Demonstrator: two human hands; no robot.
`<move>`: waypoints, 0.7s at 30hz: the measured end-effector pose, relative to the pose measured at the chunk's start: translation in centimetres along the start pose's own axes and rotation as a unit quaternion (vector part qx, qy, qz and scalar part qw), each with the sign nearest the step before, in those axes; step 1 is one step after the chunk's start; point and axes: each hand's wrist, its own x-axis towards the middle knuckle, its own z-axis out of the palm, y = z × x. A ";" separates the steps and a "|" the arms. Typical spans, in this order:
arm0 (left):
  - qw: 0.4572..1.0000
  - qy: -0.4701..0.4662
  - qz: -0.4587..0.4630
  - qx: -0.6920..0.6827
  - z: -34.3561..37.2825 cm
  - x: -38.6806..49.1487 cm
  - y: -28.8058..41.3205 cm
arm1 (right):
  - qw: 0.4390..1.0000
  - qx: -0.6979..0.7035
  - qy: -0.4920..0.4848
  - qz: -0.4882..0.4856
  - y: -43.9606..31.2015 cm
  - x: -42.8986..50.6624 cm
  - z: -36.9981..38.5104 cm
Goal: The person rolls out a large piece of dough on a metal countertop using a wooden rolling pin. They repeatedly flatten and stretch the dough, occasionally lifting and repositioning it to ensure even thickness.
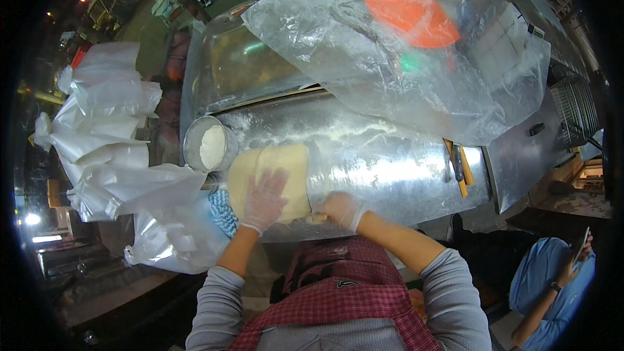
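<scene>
A slab of pale dough [287, 168] lies on the floured metal worktop [380, 156]. My left hand [265, 197], in a clear plastic glove, rests flat on its lower part with the fingers spread. Beside the dough's lower right corner is my right hand [343, 209], also gloved, curled and blurred by motion. At its fingertips, near the worktop's front edge, sits a small pale piece [318, 217], apparently dough. Whether the right fingers grip anything is hidden. A metal bowl of flour [213, 147] stands behind the slab on the left.
White plastic bags [112, 141] hang along the left side, near a blue-and-white cloth [223, 212]. Clear plastic sheeting [336, 34] covers the back, with an orange object [414, 19] under it. Knives [458, 165] lie at right. A seated person [551, 292] holds a phone.
</scene>
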 end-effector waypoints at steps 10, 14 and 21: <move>1.000 0.012 0.000 -0.007 -1.2 -0.3 -0.2 | 0.966 0.129 0.165 0.150 5.3 -1.4 -6.7; 0.987 0.079 -0.064 -0.124 -1.3 0.1 3.5 | 0.985 0.102 0.137 0.020 1.9 -1.0 -4.5; 0.984 0.090 -0.132 -0.074 0.4 1.0 6.8 | 0.962 0.061 0.262 0.039 5.7 2.1 -4.8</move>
